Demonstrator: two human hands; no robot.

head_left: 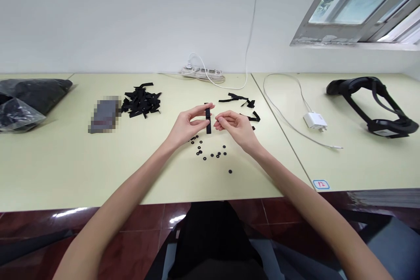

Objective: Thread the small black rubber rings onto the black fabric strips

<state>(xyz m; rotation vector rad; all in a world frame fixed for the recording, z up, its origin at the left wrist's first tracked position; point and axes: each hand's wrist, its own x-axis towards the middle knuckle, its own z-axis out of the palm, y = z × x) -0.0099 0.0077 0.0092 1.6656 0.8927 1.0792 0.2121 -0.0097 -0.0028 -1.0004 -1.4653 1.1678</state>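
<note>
Between the thumb and fingers of my left hand (pixel 187 127) a short black fabric strip (pixel 208 119) stands upright above the table. Close to its right side is my right hand (pixel 238 129), fingertips pinched together; whatever lies in the pinch is too small to make out. Below both hands several small black round snap buttons (pixel 212 155) are scattered on the table, some with a pale centre hole. Right of my right hand lie several loose black strips (pixel 238 96), partly hidden by that hand. A larger pile of black strips (pixel 141 101) sits to the left.
On the pale yellow table (pixel 82 170) are a blurred-out grey object (pixel 105 114), a dark plastic bag (pixel 36 96), a white power strip (pixel 203 73), a white charger (pixel 315 121) with a cable, and a black headset (pixel 374 100). A window (pixel 348 0) is at upper right.
</note>
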